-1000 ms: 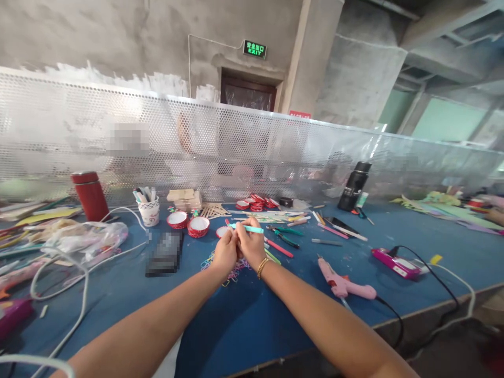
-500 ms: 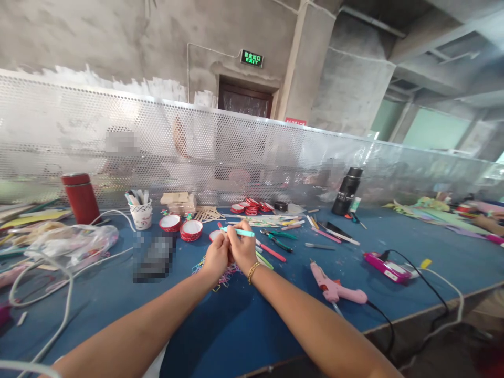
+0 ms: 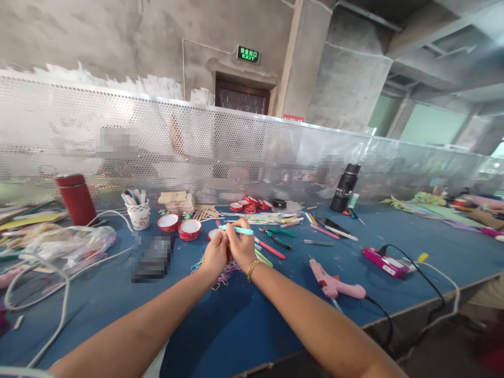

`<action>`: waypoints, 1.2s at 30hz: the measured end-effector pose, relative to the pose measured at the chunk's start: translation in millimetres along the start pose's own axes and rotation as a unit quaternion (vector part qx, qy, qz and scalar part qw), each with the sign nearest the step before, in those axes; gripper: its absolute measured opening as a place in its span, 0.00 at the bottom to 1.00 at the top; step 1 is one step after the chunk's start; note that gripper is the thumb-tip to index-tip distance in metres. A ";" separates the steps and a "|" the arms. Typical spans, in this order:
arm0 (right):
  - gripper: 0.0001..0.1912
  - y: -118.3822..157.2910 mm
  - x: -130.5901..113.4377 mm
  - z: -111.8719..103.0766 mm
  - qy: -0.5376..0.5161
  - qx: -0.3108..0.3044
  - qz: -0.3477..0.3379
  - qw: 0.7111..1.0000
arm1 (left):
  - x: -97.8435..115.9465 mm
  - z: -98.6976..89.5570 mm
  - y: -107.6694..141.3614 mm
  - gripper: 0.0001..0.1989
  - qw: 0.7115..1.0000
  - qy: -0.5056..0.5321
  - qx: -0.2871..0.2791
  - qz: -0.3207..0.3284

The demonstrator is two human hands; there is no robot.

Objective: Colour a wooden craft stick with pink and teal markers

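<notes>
My right hand (image 3: 243, 249) is closed around a turquoise marker (image 3: 244, 231), which lies nearly level and points left. Pressed close beside it, my left hand (image 3: 214, 256) has its fingers together. A small red tip (image 3: 218, 224) shows just above the left fingertips, by the marker's end; what it belongs to is hidden. Under both hands lies a pile of coloured paper clips (image 3: 227, 276). A red marker (image 3: 271, 249) and a green marker (image 3: 263, 257) rest right of my right hand. Partly behind my left hand is a red-rimmed round container (image 3: 212, 234).
Pliers (image 3: 277, 237), a pink glue gun (image 3: 334, 283) with its cord and a magenta device (image 3: 386, 263) lie to the right. Leftward are a blurred black object (image 3: 153, 258), a paper cup of pens (image 3: 139, 216) and a red flask (image 3: 76, 199). A perforated screen (image 3: 157, 157) runs behind.
The view has shifted slightly. Both hands stay together in nearly the same pose, with the turquoise marker still in my right hand.
</notes>
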State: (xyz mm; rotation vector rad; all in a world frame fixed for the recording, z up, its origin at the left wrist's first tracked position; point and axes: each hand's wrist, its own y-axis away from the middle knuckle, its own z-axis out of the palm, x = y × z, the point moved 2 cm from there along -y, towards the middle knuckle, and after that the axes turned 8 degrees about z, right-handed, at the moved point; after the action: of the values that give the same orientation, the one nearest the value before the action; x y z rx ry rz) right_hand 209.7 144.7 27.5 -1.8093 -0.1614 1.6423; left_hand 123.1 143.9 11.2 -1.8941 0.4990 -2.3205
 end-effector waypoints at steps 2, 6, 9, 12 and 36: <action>0.12 0.0 1.2 0.0 0.000 0.001 -0.001 1.000 | 0.6 -0.2 0.2 0.17 1.000 -0.007 0.002 0.001; 0.12 -0.3 2.3 0.1 0.002 0.002 -0.002 1.000 | -0.3 -0.5 0.0 0.18 1.000 -0.013 -0.001 0.005; 0.11 -0.6 1.9 -0.2 0.005 0.003 -0.005 1.000 | -2.1 0.2 -0.6 0.18 1.000 0.002 0.002 0.004; 0.12 -1.0 2.1 -0.9 0.012 0.011 -0.006 1.000 | -3.3 0.7 -1.2 0.19 1.000 0.015 0.006 0.004; 0.12 -0.2 6.4 -0.2 -0.011 0.012 0.016 1.000 | -4.1 0.6 -2.5 0.20 1.000 0.025 0.009 0.003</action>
State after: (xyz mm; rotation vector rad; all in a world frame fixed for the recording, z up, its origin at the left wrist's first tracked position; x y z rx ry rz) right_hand 211.2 148.1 22.3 -1.7842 -0.1227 1.6788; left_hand 124.9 147.3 8.2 -1.8288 0.4861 -2.3647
